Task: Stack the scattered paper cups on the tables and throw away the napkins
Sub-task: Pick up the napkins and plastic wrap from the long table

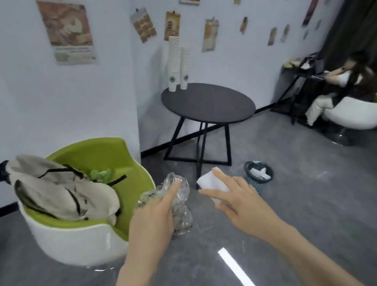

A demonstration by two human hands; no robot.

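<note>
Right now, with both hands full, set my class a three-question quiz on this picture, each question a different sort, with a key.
1. True or false: the paper cups on the round table stand in two stacks.
2. What does the right hand hold? A) a cup B) a white napkin C) a bag strap
3. Fill in: the left hand grips crumpled clear ____.

Key
1. True: two stacks stand side by side at the table's far edge.
2. B. The small bin on the floor ahead already has white paper in it.
3. Plastic.
</note>
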